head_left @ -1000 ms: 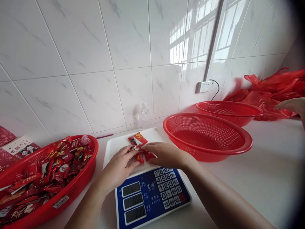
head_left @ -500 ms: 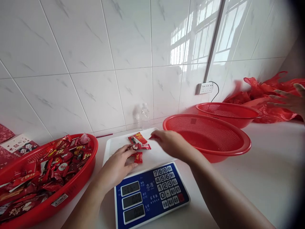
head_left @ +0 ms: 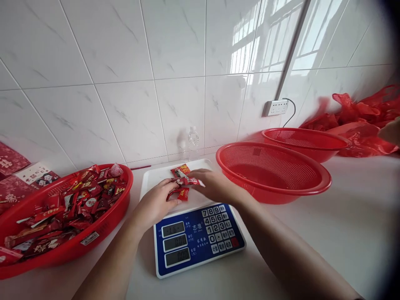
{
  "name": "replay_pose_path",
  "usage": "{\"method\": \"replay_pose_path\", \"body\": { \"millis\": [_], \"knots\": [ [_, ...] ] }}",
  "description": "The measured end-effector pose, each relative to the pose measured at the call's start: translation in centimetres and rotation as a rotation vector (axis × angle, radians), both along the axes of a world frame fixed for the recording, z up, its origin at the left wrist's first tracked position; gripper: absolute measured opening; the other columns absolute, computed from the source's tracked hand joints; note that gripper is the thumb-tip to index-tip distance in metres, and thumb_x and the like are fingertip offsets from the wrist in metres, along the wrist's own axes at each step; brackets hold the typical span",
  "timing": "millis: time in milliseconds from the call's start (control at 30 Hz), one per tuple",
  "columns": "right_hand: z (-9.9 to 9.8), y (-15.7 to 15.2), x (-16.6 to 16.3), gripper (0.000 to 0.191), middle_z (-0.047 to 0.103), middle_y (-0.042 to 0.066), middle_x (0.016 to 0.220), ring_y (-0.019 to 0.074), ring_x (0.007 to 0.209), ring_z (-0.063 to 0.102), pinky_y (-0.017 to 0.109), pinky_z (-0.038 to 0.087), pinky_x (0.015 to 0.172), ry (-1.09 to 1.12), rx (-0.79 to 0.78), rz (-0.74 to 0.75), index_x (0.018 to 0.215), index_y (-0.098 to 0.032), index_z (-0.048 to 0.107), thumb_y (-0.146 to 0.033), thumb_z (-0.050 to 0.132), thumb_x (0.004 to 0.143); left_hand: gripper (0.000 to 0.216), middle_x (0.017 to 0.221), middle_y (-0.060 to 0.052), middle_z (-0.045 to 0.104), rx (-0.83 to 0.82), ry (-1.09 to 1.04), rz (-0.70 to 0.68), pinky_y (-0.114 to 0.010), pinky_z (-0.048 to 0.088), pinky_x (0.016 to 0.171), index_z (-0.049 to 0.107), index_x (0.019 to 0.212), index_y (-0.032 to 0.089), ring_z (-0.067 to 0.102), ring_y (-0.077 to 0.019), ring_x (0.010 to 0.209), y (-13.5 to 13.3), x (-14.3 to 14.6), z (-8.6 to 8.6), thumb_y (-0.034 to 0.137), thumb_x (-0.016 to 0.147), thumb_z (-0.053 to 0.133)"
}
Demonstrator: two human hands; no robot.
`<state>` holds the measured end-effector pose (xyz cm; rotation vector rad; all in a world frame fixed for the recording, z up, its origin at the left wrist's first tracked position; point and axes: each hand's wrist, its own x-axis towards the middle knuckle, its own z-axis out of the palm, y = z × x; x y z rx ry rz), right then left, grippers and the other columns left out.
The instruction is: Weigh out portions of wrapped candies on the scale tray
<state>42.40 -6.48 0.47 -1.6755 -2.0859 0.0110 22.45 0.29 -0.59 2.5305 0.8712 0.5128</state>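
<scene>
Several red wrapped candies lie bunched on the white pan of a weighing scale with a blue keypad panel. At the bunch's left side, my left hand has its fingers curled round candies, thumb low in front. My right hand closes from the right on the end of a red-and-white candy, its fingertips partly hidden. Behind the fingers, a red and yellow candy rests on the pan. The scale's displays are lit faintly.
On the left stands a red basket heaped with wrapped candies, printed boxes behind it. Two red perforated baskets, one nearer and one farther, stand right. A clear bottle is by the wall. Red plastic bags lie far right, beside another person's blurred hand.
My right hand has moved left and in over the candies, bringing a small red piece to the bunch. My left hand stays beside them. The view has shifted slightly; the other person's hand has drawn rightward.
</scene>
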Motion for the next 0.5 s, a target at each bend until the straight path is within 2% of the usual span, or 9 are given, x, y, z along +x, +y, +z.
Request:
{"method": "replay_pose_path", "body": {
  "millis": [67, 267, 400, 500],
  "knots": [
    [-0.7, 0.3, -1.5, 0.035, 0.062, 0.007, 0.119, 0.0220, 0.111, 0.054, 0.035, 0.042, 0.092, -0.014, -0.060, 0.043, 0.121, -0.020, 0.058, -0.020, 0.047, 0.088, 0.040, 0.132, -0.003, 0.052, 0.010, -0.026, 0.011, -0.031, 0.039, 0.099, 0.059, 0.117, 0.025, 0.050, -0.0212, 0.119, 0.1, 0.0, -0.1, 0.027, 0.078, 0.060],
    [-1.6, 0.6, -1.8, 0.026, 0.066, 0.008, 0.099, 0.0199, 0.087, 0.061, 0.028, 0.043, 0.072, -0.037, -0.034, -0.080, 0.104, -0.020, 0.064, -0.018, 0.045, 0.087, 0.038, 0.128, -0.003, 0.054, 0.045, -0.063, 0.025, -0.030, 0.040, 0.098, 0.060, 0.110, 0.023, 0.051, -0.0200, 0.117, 0.2, 0.0, -0.2, 0.012, 0.075, 0.055],
    [-0.6, 0.5, -0.7, 0.021, 0.068, 0.005, 0.092, 0.0175, 0.082, 0.061, 0.026, 0.040, 0.067, -0.045, -0.002, -0.171, 0.094, -0.020, 0.064, -0.017, 0.044, 0.087, 0.035, 0.123, -0.004, 0.056, 0.050, -0.074, 0.043, -0.030, 0.044, 0.092, 0.060, 0.107, 0.024, 0.055, -0.0209, 0.112, 0.2, -0.1, -0.3, 0.013, 0.074, 0.054],
    [1.2, -0.4, 1.9, 0.023, 0.068, 0.005, 0.094, 0.0183, 0.081, 0.061, 0.026, 0.040, 0.064, -0.048, 0.046, -0.382, 0.097, -0.021, 0.064, -0.019, 0.042, 0.088, 0.031, 0.121, -0.003, 0.057, 0.053, -0.080, 0.051, -0.030, 0.044, 0.092, 0.059, 0.104, 0.024, 0.056, -0.0208, 0.110, 0.2, -0.1, -0.4, 0.016, 0.074, 0.055]
  ]
}}
